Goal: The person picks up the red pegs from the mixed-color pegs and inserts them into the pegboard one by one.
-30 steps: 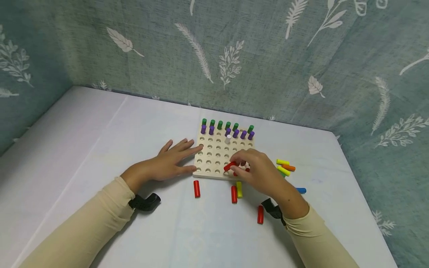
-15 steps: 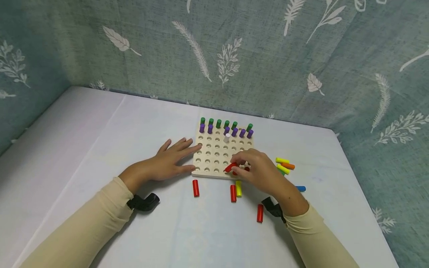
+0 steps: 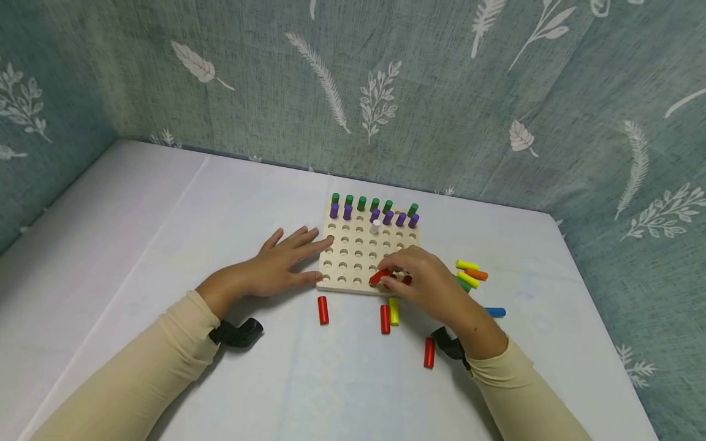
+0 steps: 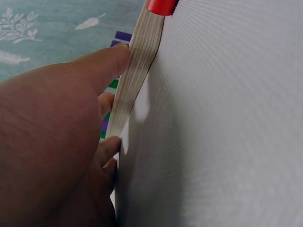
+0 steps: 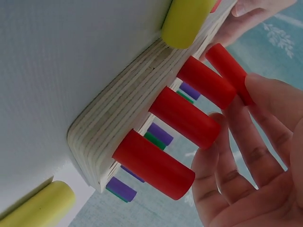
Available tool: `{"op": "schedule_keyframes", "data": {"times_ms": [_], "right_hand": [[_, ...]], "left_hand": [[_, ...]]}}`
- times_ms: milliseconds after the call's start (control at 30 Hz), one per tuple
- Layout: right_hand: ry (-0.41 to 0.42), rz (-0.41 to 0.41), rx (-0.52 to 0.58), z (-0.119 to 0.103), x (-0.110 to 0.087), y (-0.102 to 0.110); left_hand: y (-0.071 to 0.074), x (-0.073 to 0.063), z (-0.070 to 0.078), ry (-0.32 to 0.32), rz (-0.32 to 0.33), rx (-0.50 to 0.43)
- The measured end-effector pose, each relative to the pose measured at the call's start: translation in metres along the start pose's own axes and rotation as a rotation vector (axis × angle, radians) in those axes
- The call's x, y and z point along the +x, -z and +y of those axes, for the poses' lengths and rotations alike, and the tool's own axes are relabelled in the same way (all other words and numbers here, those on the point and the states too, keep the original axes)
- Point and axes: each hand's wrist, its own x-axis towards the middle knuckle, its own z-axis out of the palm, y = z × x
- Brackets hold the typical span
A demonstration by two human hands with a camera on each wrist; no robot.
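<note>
A pale wooden pegboard (image 3: 343,286) lies on the table, with green pegs (image 3: 361,203) along its far row, purple pegs (image 3: 401,219) in front of them and one white peg (image 3: 375,226). My right hand (image 3: 427,278) pinches a red peg (image 5: 229,71) between thumb and fingers, tilted over the board's near row. Whether its lower end is inside a hole I cannot tell. Three red pegs (image 5: 154,163) stand beside it in the right wrist view. On the board's left edge rests my left hand (image 3: 281,266), fingers spread, its thumb (image 4: 106,66) touching the side.
Loose red pegs (image 3: 323,310) and a yellow peg (image 3: 394,311) lie in front of the board. To its right are yellow, orange and green pegs (image 3: 467,280) and a blue peg (image 3: 496,312). Patterned green cloth (image 3: 248,79) stands behind the table.
The red peg in my right hand has tilted a little and sunk slightly toward the near row. My left hand has kept its place on the board's edge.
</note>
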Motion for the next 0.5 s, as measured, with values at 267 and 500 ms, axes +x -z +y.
{"op": "schedule_keyframes", "data": {"times_ms": [267,500], "right_hand": [[0.044,0.007,-0.018,0.0017,0.0017,-0.0021],[0.011,-0.013,-0.036,0.0002,0.0013,-0.0023]], "left_hand": [[0.0007,0.0011,-0.0011,-0.004,0.013,0.015],[0.0003,0.0024,-0.0007,0.004,-0.005,0.006]]}}
